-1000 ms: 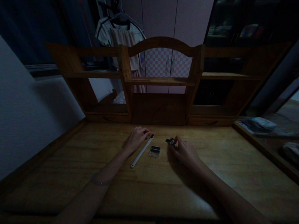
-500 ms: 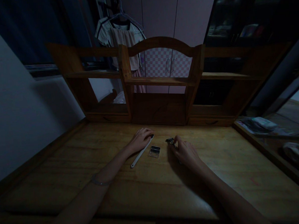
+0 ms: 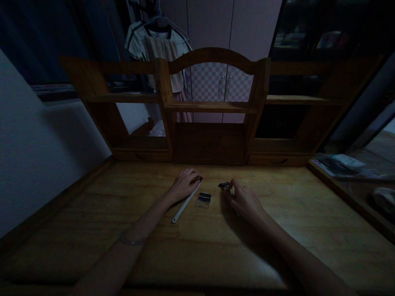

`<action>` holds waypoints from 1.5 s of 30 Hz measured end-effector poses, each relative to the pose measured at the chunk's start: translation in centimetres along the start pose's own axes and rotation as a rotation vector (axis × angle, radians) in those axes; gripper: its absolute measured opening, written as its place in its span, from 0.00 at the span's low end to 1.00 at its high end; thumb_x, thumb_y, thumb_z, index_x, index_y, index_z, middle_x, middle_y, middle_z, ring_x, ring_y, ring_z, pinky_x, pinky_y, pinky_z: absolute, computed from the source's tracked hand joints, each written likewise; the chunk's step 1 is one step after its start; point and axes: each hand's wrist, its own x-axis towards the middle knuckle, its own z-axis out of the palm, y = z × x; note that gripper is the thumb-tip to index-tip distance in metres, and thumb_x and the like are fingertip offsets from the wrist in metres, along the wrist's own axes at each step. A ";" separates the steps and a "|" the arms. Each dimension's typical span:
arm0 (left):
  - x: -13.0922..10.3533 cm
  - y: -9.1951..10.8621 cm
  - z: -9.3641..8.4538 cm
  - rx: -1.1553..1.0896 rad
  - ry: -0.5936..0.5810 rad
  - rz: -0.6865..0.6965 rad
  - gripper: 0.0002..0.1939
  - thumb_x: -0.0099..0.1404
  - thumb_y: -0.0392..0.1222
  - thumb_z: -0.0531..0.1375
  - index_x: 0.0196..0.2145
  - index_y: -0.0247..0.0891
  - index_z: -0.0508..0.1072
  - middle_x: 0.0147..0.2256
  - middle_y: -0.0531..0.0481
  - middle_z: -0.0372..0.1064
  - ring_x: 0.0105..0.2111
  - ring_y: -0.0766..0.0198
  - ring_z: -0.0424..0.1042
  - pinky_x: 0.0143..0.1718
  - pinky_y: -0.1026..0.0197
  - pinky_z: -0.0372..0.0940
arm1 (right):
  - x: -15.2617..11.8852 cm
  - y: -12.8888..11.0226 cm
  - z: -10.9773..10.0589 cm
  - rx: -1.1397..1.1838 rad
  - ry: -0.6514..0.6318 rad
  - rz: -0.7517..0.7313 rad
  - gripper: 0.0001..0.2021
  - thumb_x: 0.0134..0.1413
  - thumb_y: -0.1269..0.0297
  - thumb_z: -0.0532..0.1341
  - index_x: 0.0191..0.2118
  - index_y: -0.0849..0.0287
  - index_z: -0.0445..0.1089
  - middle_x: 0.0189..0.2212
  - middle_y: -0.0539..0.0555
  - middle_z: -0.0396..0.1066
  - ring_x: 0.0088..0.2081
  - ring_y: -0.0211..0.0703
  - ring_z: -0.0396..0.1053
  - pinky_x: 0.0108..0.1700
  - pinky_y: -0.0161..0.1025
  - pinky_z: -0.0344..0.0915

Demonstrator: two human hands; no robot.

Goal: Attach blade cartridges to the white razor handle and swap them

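On the wooden desk (image 3: 150, 253), my left hand (image 3: 186, 183) lies with curled fingers over the far end of a slim white stick (image 3: 184, 206). That stick has a dark tip, partly under the fingers, and a small hole at its near end; its exact kind is unclear. My right hand (image 3: 245, 199) grips a razor (image 3: 225, 186) just above the desk, its dark T-shaped head pointing left and its handle mostly hidden by my fingers. Between both hands sits a small clear case (image 3: 204, 200) with a black upper part.
A wooden shelf unit (image 3: 211, 107) with small drawers stands along the desk's back edge. To the left is a white wall (image 3: 23, 145). Beyond the right edge lie papers and cloth (image 3: 391, 203). Clothes (image 3: 161, 47) hang behind the shelf. The room is dim.
Both hands keep almost the same place and hold. The near end of the white stick sits very slightly further left; otherwise only the camera has shifted a little.
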 end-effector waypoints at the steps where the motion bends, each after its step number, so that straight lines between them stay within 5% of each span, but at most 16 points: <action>1: 0.0 -0.1 0.0 0.005 0.003 -0.005 0.12 0.63 0.36 0.55 0.42 0.43 0.73 0.41 0.48 0.67 0.44 0.58 0.65 0.49 0.54 0.59 | 0.0 0.0 0.0 -0.007 -0.004 0.007 0.16 0.63 0.54 0.49 0.49 0.59 0.61 0.31 0.57 0.73 0.31 0.46 0.70 0.28 0.35 0.50; 23: 0.2 -0.6 0.6 0.085 0.032 -0.044 0.05 0.55 0.34 0.57 0.31 0.40 0.70 0.32 0.49 0.66 0.37 0.58 0.64 0.41 0.56 0.60 | 0.0 0.1 0.0 0.015 0.016 -0.015 0.16 0.63 0.54 0.48 0.48 0.59 0.61 0.31 0.58 0.74 0.31 0.47 0.70 0.28 0.35 0.50; 45: 0.5 -1.2 0.3 0.041 0.016 -0.053 0.05 0.59 0.39 0.58 0.30 0.39 0.75 0.30 0.49 0.71 0.36 0.60 0.65 0.42 0.58 0.60 | 0.2 0.5 0.6 0.017 0.033 -0.021 0.15 0.63 0.54 0.49 0.48 0.58 0.61 0.29 0.56 0.73 0.30 0.46 0.70 0.27 0.35 0.48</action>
